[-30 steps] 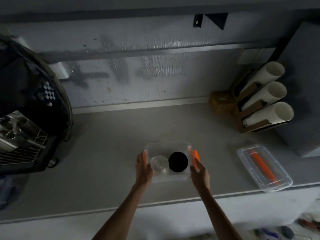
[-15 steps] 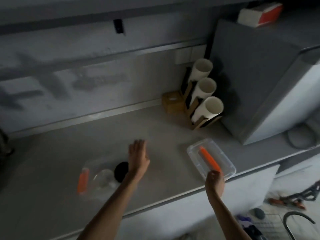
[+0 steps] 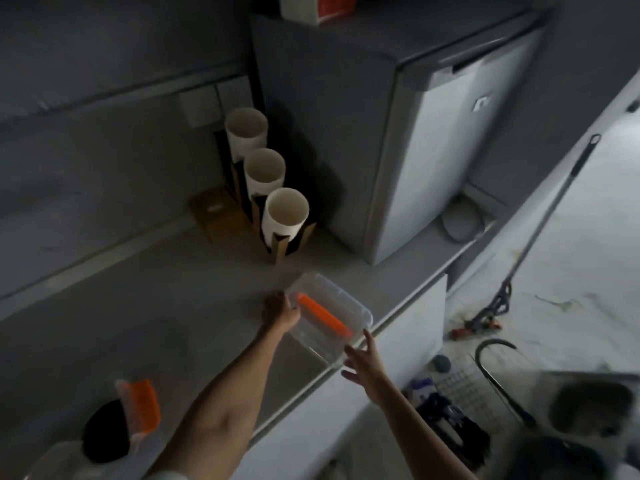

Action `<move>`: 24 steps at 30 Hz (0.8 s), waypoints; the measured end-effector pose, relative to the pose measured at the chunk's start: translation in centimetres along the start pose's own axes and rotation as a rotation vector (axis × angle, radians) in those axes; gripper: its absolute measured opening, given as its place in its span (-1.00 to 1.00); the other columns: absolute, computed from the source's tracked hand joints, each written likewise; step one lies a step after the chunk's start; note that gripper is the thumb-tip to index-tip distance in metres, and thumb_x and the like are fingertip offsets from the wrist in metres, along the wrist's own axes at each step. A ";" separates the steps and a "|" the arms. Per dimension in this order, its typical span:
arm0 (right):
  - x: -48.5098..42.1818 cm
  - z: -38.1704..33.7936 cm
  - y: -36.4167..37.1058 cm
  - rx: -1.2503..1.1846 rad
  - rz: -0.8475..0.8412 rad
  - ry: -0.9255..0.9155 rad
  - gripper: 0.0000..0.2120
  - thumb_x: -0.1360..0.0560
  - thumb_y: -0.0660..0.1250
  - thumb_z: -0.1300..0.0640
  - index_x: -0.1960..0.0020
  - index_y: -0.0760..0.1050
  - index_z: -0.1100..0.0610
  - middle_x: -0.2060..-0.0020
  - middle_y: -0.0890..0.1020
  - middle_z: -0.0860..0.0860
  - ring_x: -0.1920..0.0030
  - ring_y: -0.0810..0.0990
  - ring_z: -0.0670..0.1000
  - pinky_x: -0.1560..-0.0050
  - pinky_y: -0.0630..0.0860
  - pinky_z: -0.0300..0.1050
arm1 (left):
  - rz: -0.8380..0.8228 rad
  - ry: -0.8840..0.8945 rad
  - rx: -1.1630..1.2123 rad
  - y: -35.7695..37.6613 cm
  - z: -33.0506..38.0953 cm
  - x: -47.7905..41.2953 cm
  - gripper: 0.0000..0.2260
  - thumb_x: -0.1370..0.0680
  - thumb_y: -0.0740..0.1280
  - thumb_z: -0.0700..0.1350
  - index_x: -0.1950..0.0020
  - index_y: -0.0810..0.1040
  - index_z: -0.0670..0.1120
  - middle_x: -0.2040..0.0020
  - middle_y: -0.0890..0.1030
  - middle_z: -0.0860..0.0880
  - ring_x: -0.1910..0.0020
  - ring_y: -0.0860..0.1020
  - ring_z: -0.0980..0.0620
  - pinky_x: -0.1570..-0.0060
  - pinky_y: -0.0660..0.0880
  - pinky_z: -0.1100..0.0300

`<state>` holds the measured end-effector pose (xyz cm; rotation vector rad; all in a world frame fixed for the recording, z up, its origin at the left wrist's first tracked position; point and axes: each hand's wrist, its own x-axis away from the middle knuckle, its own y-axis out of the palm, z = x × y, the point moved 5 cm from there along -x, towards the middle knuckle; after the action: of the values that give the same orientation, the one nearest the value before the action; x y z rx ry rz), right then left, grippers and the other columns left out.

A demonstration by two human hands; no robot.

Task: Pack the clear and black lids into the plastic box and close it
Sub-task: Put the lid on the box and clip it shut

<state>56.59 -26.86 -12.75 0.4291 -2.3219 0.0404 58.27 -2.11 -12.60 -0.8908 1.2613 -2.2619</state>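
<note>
1. Head view: both hands reach to the clear box lid (image 3: 329,315), which lies near the front edge of the grey bench (image 3: 173,306) and carries an orange handle (image 3: 323,315) along its length.
2. Left hand (image 3: 280,311): fingers curled onto the far-left corner of the box lid, in contact with its rim. How firm the grip is cannot be told.
3. Right hand (image 3: 362,363): fingers spread apart, fingertips at the near-right corner of the box lid (contact is likely but blurred), palm over the bench edge.
4. Plastic box (image 3: 104,445): at the lower left of the frame, well apart from the box lid, uncovered. An orange latch (image 3: 145,403) stands up on its right-hand end.
5. Black lid (image 3: 105,433): inside the plastic box, just left of the orange latch. The clear lid cannot be made out at the dark, cropped corner.
6. Surroundings: three white tubes (image 3: 265,178) in a cardboard holder (image 3: 280,247) stand at the back of the bench, beside a small grey fridge (image 3: 433,140). A mop (image 3: 540,237) leans on the floor at the right.
</note>
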 end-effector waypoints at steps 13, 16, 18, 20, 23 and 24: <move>5.6 -2.3 -1.5 0.185 0.030 -0.154 -0.45 -0.51 0.31 0.35 -0.44 0.27 0.10 0.02 0.53 0.12 0.08 0.62 0.14 0.33 0.64 0.04 | -0.148 0.020 0.393 -8.2 -3.3 9.9 -0.59 -0.51 0.35 -0.12 -0.34 0.41 -0.20 -0.21 0.53 -0.21 -0.10 0.56 -0.13 0.00 0.53 0.11; 7.6 -4.5 3.0 0.278 -0.088 -0.232 -0.41 -0.52 0.30 0.33 -0.48 0.21 0.09 0.05 0.53 0.17 0.20 0.59 0.07 0.32 0.64 0.00 | -0.074 0.048 0.629 -13.1 -6.1 14.6 -0.73 -0.56 0.29 -0.04 -0.23 0.33 0.04 -0.01 0.52 -0.09 0.16 0.55 -0.02 0.33 0.48 0.24; 9.4 -5.6 7.1 0.332 -0.188 -0.282 -0.45 -0.53 0.29 0.31 -0.47 0.22 0.09 0.18 0.52 0.15 0.32 0.52 0.00 0.44 0.55 -0.17 | 0.002 -0.027 0.840 -15.9 -9.6 17.4 -0.77 -0.56 0.30 0.00 -0.14 0.38 -0.05 0.08 0.54 -0.05 0.31 0.53 0.08 0.46 0.46 0.30; 11.3 -6.3 11.9 0.333 -0.282 -0.315 -0.52 -0.53 0.29 0.31 -0.41 0.31 0.09 0.33 0.49 0.07 0.46 0.42 -0.07 0.54 0.37 -0.27 | 0.088 -0.081 1.078 -18.5 -14.1 20.0 -0.79 -0.53 0.35 -0.02 -0.03 0.49 -0.14 0.22 0.58 -0.06 0.41 0.54 0.08 0.52 0.44 0.29; 14.1 -5.9 19.4 0.211 -0.419 -0.295 -0.58 -0.41 0.33 0.35 -0.24 0.45 0.12 0.39 0.54 0.09 0.57 0.32 -0.10 0.61 0.19 -0.28 | 0.127 -0.085 1.402 -21.8 -20.8 25.0 -0.89 -0.39 0.46 -0.10 0.25 0.55 -0.08 0.42 0.52 -0.07 0.48 0.49 0.01 0.47 0.43 0.23; 15.2 -5.4 21.7 0.150 -0.472 -0.276 -0.63 -0.40 0.33 0.32 -0.19 0.48 0.14 0.37 0.57 0.10 0.58 0.31 -0.10 0.61 0.18 -0.29 | 0.118 -0.092 1.468 -22.5 -22.6 26.7 -0.90 -0.36 0.46 -0.14 0.27 0.55 -0.06 0.44 0.51 -0.06 0.48 0.49 0.02 0.47 0.43 0.23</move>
<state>43.48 -9.98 3.81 1.1077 -2.4303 -0.0795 22.54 6.74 6.83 -0.2791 -0.4977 -2.1929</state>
